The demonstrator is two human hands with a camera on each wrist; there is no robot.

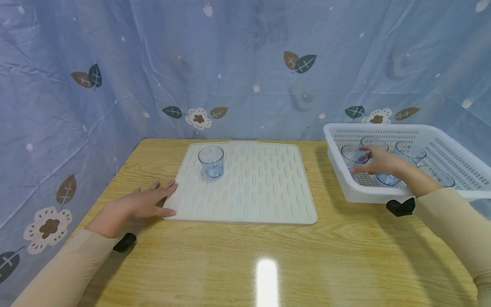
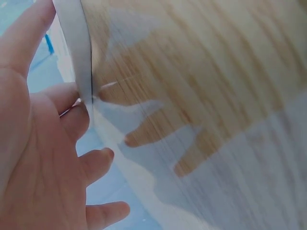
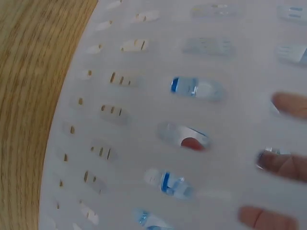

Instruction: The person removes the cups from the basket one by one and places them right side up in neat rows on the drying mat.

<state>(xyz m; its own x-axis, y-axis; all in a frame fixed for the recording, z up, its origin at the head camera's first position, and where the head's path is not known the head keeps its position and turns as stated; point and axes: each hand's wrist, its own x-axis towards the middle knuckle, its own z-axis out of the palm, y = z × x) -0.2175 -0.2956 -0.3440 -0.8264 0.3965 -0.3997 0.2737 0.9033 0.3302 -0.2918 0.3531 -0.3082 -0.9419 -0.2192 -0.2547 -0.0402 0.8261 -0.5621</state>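
Note:
A pale ribbed draining mat (image 1: 245,196) lies on the wooden table. On its back left part stands a clear, blue-tinted glass (image 1: 212,163), upright. My left hand (image 1: 143,202) rests at the mat's left edge with fingers spread, the thumb by the front corner; the left wrist view shows the palm (image 2: 43,158) and the mat's edge close up. Over on the right, my right hand (image 1: 379,162) reaches into a white basket (image 1: 358,194) and holds a glass (image 1: 349,155) near its rim, thumb in front. In the right wrist view, fingertips (image 3: 285,165) show beyond the slotted basket wall.
Several more glasses, among them one at the basket's back right (image 1: 410,150), stand inside the basket around the right hand. Behind the table (image 1: 215,260) hangs a blue patterned curtain (image 1: 245,51), which also runs along the left side.

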